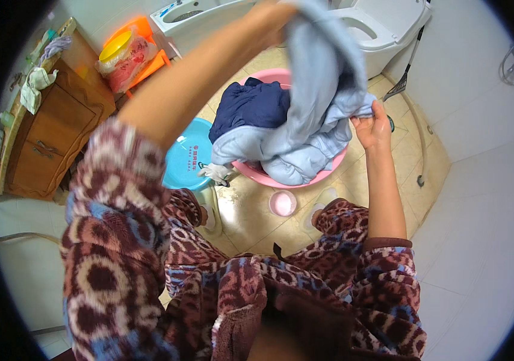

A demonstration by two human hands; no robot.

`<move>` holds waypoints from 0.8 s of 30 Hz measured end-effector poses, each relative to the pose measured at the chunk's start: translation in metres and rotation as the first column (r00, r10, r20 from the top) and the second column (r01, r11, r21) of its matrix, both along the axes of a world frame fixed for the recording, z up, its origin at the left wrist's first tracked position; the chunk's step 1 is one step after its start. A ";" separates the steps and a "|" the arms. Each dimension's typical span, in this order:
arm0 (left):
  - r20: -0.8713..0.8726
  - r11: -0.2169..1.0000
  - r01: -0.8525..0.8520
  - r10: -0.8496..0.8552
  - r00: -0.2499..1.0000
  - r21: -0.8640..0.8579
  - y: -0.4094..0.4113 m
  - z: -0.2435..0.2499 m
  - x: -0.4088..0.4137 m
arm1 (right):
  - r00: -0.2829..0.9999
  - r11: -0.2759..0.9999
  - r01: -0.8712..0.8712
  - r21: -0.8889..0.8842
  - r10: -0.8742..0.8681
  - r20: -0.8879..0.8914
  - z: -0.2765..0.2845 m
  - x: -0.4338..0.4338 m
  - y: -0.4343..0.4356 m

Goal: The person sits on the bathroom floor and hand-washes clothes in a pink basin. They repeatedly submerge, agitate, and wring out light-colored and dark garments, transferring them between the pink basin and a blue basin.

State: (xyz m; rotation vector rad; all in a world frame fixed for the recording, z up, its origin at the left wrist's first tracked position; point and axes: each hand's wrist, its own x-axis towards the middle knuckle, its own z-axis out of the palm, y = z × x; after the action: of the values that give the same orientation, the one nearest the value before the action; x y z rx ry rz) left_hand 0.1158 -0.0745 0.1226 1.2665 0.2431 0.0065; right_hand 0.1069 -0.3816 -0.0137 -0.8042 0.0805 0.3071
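A light blue garment (315, 81) hangs stretched between my hands, its lower folds heaped in a pink plastic basin (284, 184). My left hand (279, 20) is raised high at the top of the view and grips the upper part of the cloth, which hides some of the fingers. Lower and to the right, my right hand (374, 127) pinches an edge of the same garment between thumb and fingers. Dark navy clothing (252, 106) lies bunched at the left side of the basin. Just in front of the basin, a small bowl (282, 203) with pinkish-white contents sits on the tiled floor.
A blue plastic basin (187, 153) bearing writing stands at left, with whitish gloves (216, 172) by its rim. Farther left are a wooden cabinet (54, 131) and an orange chair (151, 70) with a yellow bowl (116, 47). A toilet (383, 27) and hose (415, 117) are at right.
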 end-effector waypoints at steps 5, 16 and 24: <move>-0.409 0.903 -0.418 0.422 0.809 0.104 0.088 -0.213 -0.193 | 0.997 0.995 -0.075 -0.060 0.076 0.005 -0.027 -0.029 0.011; -0.447 0.826 -0.285 0.515 0.732 0.486 0.089 -0.357 -0.235 | 0.954 0.959 -0.229 -0.169 0.255 0.157 -0.020 -0.019 0.004; -0.246 0.552 -0.188 0.616 0.748 0.812 0.092 -0.243 -0.202 | 0.944 0.929 -0.218 -0.301 0.279 0.178 -0.018 -0.023 0.001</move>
State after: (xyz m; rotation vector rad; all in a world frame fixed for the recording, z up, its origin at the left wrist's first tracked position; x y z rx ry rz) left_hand -0.0865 0.0171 -0.1206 2.0146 1.1247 0.2155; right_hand 0.0840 -0.3809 -0.0322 -1.1267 -0.1919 0.4532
